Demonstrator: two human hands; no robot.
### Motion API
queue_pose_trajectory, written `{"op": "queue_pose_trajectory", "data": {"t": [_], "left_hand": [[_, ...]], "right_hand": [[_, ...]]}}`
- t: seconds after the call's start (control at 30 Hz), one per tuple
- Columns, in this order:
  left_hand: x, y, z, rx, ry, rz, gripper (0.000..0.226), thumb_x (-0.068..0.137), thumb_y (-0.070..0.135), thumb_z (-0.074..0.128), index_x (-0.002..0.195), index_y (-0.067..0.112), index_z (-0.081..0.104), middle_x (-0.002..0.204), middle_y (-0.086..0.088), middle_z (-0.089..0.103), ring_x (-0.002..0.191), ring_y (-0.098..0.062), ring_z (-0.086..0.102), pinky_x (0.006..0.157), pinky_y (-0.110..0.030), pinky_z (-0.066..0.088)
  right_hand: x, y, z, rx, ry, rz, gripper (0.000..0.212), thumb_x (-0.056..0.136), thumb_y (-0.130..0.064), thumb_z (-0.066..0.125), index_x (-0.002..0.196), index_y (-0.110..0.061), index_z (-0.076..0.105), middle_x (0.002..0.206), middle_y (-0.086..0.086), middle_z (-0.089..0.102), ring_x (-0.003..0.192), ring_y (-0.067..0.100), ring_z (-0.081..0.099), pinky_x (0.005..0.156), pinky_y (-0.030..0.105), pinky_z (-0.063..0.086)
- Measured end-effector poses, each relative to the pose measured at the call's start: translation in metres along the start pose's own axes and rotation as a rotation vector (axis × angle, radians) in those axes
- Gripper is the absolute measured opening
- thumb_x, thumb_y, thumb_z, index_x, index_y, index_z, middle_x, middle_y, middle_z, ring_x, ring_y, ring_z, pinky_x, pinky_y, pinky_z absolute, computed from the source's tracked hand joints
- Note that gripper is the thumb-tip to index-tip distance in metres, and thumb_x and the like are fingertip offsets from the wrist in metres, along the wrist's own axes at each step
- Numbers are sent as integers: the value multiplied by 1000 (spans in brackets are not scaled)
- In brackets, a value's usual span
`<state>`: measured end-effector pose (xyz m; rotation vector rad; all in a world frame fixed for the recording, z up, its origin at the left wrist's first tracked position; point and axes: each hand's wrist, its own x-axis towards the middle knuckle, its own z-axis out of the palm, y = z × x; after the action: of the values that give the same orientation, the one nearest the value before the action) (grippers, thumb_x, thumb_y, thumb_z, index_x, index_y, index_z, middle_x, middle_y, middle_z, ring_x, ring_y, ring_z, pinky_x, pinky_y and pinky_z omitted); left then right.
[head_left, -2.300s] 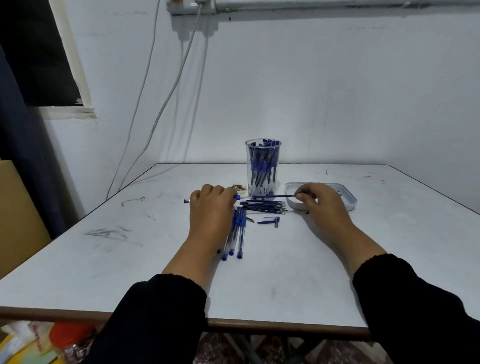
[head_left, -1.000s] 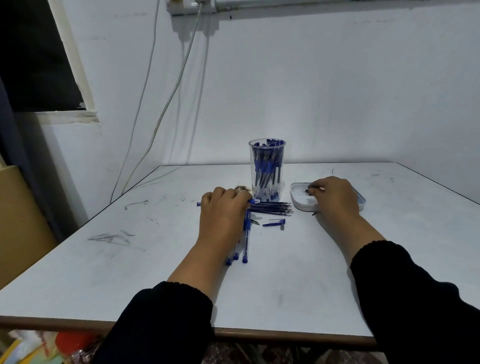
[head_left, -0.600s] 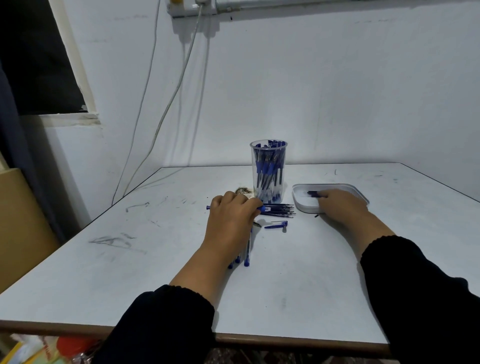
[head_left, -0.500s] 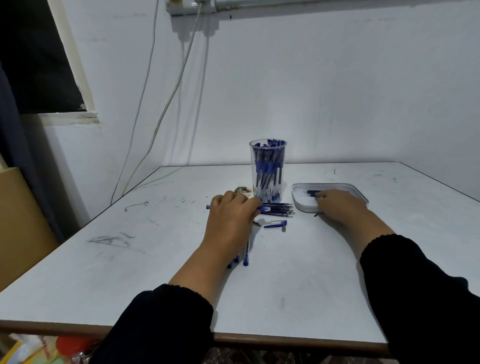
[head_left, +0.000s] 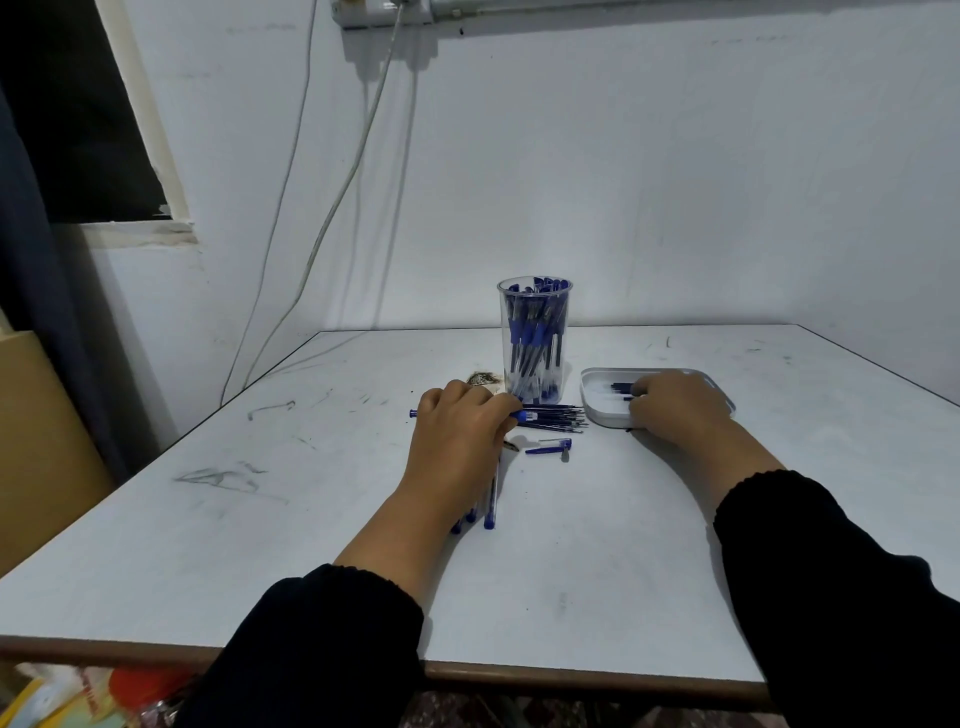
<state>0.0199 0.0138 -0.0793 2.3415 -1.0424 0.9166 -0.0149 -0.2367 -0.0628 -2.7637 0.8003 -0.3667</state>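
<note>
Our left hand (head_left: 457, 441) rests knuckles-up on the worktop (head_left: 311, 545), fingers curled round a blue pen (head_left: 524, 415) held crosswise, its ends poking out on both sides. Our right hand (head_left: 675, 410) lies over the white tray (head_left: 602, 413), fingertips bent down onto small dark pieces (head_left: 621, 387) inside; we cannot tell whether they pinch one. Between the hands lies a pile of refills (head_left: 558, 418), and just behind it stands a clear cup (head_left: 535, 338) full of pens. A loose cap (head_left: 550, 447) lies nearer us, and a row of pens (head_left: 488, 512) runs under our left wrist.
</note>
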Motion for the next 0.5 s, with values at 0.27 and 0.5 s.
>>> {"op": "queue_pose_trajectory", "data": {"t": [0.27,0.5], "left_hand": [[0,0,-1,-6,-8,-5,14,94,17,56,101,22,67,88,4,66,89,-24,51,79,-32,25],[0,0,-2,-11,-20,-14,16,95,18,54,104,22,67,91,4,67,91,-24,51,83,-35,29]], "right_hand": [[-2,-2,-3,70,10,92,30,82,-16,51,107,-20,67,104,1,65,88,22,54,64,25,34],[-6,-5,-10,26,-17,141,31,85,-15,49,113,-19,63,95,-1,56,86,22,51,57,24,31]]}}
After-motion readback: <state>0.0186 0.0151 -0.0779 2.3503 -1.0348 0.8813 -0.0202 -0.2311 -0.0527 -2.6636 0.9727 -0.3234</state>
